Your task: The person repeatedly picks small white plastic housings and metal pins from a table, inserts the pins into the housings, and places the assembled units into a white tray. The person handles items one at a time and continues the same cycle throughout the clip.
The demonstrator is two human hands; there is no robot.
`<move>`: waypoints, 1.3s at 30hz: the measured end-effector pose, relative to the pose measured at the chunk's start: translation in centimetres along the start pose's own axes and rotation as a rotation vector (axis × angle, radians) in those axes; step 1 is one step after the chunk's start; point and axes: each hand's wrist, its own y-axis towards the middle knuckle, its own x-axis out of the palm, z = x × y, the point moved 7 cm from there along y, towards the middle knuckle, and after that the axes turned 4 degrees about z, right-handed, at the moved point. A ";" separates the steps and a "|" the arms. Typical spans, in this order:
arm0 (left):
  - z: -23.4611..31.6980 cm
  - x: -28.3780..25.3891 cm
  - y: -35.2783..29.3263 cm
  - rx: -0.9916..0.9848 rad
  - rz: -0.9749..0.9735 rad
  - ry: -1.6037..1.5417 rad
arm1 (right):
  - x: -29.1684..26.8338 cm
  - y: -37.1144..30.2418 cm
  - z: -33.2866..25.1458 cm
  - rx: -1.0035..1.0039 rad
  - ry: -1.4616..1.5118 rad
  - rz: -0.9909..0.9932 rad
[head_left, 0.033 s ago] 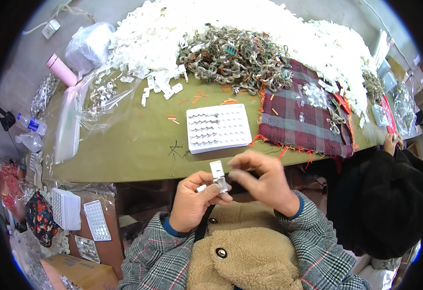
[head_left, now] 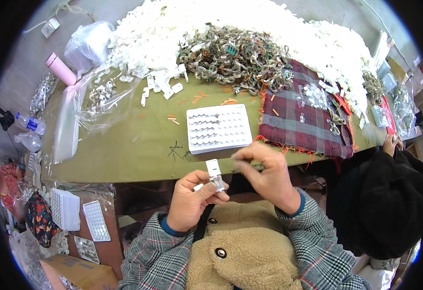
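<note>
My left hand (head_left: 186,207) is closed, its thumb and fingers pinching a small white plastic case (head_left: 213,167) with a clear lower part (head_left: 217,181). A second small white piece (head_left: 198,187) shows between the same fingers. To the right and slightly higher is my right hand (head_left: 269,176), apart from the case. Its thumb and forefinger are smeared by motion, so whether they pinch anything does not show. Beyond both hands lies a white tray (head_left: 219,148) with rows of round hollows, some holding small silvery discs.
On the green tabletop (head_left: 119,159) lie orange strips (head_left: 171,119), a heap of clear-and-brown loops (head_left: 235,58) and a huge pile of white pieces (head_left: 143,29). A plaid cloth (head_left: 289,121) with red-handled pliers (head_left: 342,104) is at right. A dark-clad person (head_left: 390,203) sits beside me.
My right hand has moved up and a little right, away from the white case. My left hand, with the case, has shifted slightly left.
</note>
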 end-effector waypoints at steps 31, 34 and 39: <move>1.5 -1.3 1.5 0.076 -0.047 -0.245 | 1.9 2.5 -1.3 -0.141 -0.130 -0.053; 0.6 -0.3 0.7 0.052 -0.060 -0.232 | 2.4 -0.1 -2.8 -0.139 -0.017 -0.081; -0.4 0.9 -0.7 0.045 -0.068 -0.191 | 2.6 -2.6 -4.5 -0.299 -0.116 -0.064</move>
